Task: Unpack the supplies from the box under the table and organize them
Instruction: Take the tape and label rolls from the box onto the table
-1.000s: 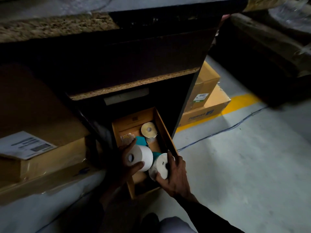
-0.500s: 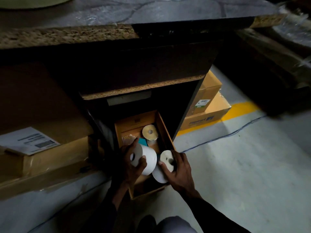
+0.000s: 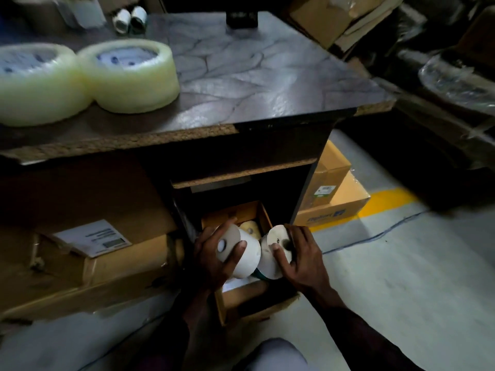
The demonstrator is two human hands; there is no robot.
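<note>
Our left hand (image 3: 214,259) gripped a white paper roll (image 3: 247,254), thumb laid across its flat end and the fingers curled round the far side. Our right hand (image 3: 304,261) was clenched on a second white roll (image 3: 272,253), thumb pressed on its face and the fingers hooked over its rim near the core hole. The two rolls sat just beside each other over the open cardboard box (image 3: 223,306); we could not tell whether they touched. The box stood on the floor in the dark recess under the table (image 3: 254,76), its near end sticking out toward us. Inside it, behind the two held rolls, lay a yellowish roll (image 3: 251,228), and something teal (image 3: 259,275) showed just below the rolls.

On the tabletop to the left, two large rolls of clear tape (image 3: 128,76) lay flat, touching. Further back stood two small white-ended cylinders (image 3: 130,18), blurred. Left of the recess was a bigger carton (image 3: 120,263) with a printed label (image 3: 92,236) on top. Right of the table, two stacked cartons (image 3: 334,194) stood near a yellow floor line (image 3: 387,200), and a blue cable (image 3: 375,236) ran across the grey floor.
</note>
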